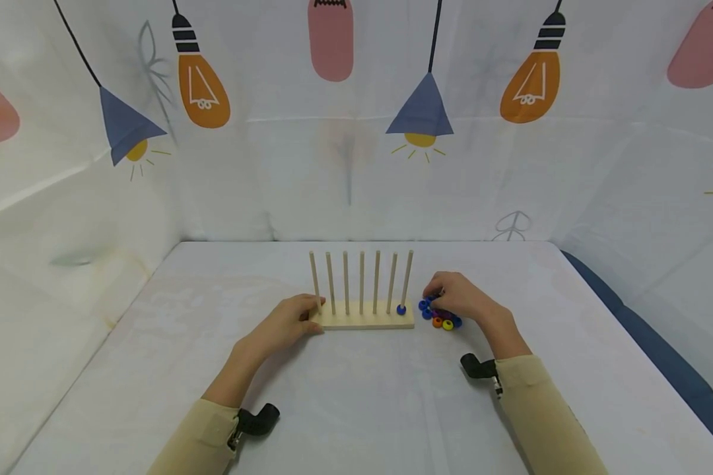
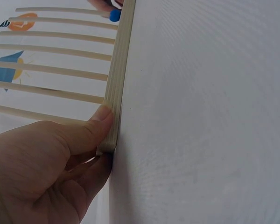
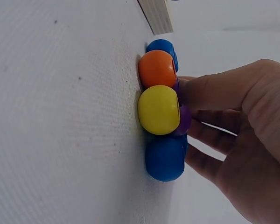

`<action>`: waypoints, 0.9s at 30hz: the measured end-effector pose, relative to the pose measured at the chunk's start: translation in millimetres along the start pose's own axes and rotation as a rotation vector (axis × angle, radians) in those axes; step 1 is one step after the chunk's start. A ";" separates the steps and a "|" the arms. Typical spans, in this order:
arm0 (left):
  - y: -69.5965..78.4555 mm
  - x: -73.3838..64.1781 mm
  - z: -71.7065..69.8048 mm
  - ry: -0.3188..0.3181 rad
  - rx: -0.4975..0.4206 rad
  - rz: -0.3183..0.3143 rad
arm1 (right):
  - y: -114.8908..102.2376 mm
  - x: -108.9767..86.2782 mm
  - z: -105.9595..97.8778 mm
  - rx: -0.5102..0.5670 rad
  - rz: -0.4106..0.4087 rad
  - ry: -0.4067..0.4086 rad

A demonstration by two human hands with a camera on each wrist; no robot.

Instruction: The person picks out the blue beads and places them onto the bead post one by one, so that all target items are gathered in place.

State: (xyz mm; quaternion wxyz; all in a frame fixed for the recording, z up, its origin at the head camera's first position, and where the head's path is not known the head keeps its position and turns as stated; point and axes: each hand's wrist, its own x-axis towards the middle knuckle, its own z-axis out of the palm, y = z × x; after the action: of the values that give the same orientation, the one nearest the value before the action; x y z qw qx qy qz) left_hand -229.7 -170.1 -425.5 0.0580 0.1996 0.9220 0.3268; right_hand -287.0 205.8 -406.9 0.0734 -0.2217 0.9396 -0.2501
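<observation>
My left hand (image 1: pixel 282 323) grips the left end of a pale wooden peg rack (image 1: pixel 365 321), its thumb on the base in the left wrist view. Several thin upright pegs stand along the rack. At the foot of the rightmost peg sits a blue bead (image 1: pixel 401 309). To the right of the rack, my right hand (image 1: pixel 460 295) reaches into a small cluster of beads with fingers bent. Its thumb and fingers are behind an orange bead (image 3: pixel 157 69), a yellow bead (image 3: pixel 158 109) and a purple bead (image 3: pixel 183 120); I cannot tell whether they pinch one.
The rack and beads rest on a white-covered table (image 1: pixel 356 409). Behind it hangs a white cloth (image 1: pixel 309 185) printed with lamps and bulbs. Black wrist devices (image 1: pixel 258 420) sit at both sleeve cuffs. Dark blue material (image 1: pixel 647 330) runs along the table's right edge.
</observation>
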 end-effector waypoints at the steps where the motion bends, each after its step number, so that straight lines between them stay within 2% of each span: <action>1: 0.4 -0.1 0.0 0.000 -0.004 -0.005 | -0.2 0.2 0.2 0.000 0.005 -0.002; 7: 1.0 -0.4 0.1 -0.002 -0.012 -0.022 | -0.8 -0.1 0.3 -0.011 0.038 -0.011; 27: 1.5 1.2 -0.3 -0.007 -0.001 -0.033 | 1.8 1.4 2.1 -0.026 0.047 -0.003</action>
State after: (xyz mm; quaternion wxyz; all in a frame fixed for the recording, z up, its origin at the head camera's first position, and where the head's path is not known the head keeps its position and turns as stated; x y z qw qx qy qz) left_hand -230.4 -168.8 -424.3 0.0664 0.1856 0.9247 0.3255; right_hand -288.4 205.6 -409.6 0.0777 -0.2007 0.9477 -0.2356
